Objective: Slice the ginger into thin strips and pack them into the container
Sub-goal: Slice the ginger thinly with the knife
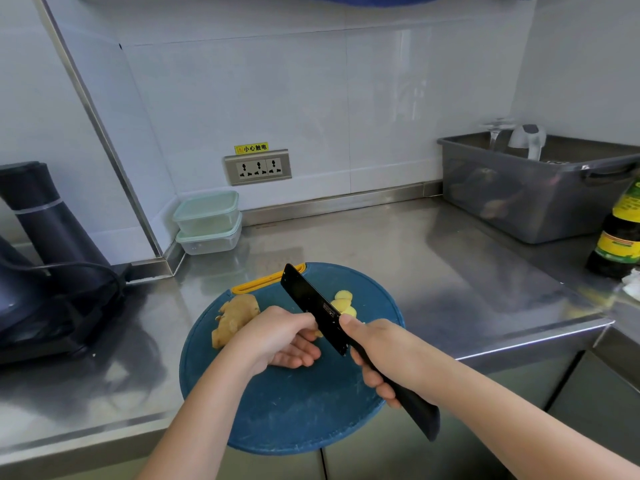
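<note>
The right grip (384, 355) is closed round the handle of one black knife (313, 306), whose long axis runs on a slant from the handle at the near right to the square tip at the far left, blade edge down over the round blue cutting board (294, 410) on the steel desk (450, 271). Just left of it, the left grip (277, 337) curls its fingertips over a small ginger piece (318, 333), mostly hidden, right against the flat of the blade. Beyond the left grip and touching it lies one unpeeled ginger root (235, 317), its long axis slanting from near left to far right. Beyond the right grip, on the blade's other side, sit at least three overlapping pale ginger slices (344, 303). Farther off, to the left by the wall, two lidded clear containers (207, 221) stand stacked; both look empty.
</note>
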Demonstrator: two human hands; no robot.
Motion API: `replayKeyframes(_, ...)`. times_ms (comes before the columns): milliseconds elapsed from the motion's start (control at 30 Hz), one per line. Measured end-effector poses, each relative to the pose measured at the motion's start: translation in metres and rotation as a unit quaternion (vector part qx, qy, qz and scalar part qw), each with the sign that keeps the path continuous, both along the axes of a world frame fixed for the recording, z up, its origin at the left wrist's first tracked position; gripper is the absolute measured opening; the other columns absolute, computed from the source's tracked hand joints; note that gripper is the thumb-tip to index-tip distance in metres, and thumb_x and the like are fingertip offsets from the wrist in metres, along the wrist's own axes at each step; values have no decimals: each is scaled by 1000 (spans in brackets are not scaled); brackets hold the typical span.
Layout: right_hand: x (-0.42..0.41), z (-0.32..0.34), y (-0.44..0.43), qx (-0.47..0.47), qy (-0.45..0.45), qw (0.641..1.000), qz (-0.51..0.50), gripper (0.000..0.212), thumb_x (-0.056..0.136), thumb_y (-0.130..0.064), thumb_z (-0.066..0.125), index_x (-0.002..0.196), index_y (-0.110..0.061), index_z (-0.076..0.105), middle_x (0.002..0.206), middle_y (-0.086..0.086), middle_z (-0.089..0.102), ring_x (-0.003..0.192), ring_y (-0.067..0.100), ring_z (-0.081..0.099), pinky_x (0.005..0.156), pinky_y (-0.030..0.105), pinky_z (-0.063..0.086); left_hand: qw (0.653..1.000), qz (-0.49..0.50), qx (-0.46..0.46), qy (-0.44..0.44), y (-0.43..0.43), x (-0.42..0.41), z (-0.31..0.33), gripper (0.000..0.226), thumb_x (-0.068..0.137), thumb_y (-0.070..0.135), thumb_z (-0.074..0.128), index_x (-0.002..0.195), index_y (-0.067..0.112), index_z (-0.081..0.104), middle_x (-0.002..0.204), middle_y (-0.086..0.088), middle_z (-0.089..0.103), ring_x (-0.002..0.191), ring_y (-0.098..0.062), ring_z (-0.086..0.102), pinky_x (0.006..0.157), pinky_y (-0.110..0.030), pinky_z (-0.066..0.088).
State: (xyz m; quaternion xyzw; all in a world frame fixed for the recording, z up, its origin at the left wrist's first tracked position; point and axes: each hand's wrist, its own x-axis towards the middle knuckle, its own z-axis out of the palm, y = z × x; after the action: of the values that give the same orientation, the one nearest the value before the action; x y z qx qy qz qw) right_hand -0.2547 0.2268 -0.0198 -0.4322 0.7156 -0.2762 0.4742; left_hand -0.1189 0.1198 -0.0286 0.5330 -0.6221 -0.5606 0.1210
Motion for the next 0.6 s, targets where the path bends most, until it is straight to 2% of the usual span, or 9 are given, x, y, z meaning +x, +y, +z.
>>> replayKeyframes(400,0,3,0,6,-11,1000,-6,51,98,-56,31,74,-12,42,45,1,40,33,14,35,38,22,35,998,-53,-9,-30,-6,0,1,23,93,25,56,87,5,65,58,-6,66,42,-10,54,38,-15,38)
replayKeyframes(600,0,5,-1,11,-26,1000,-13,52,98,-56,31,74,-13,42,44,0,41,33,14,35,37,21,34,987,-132,-48,-79,-11,1,4,30,100,28,45,88,7,62,50,-1,59,39,-9,44,38,-16,32)
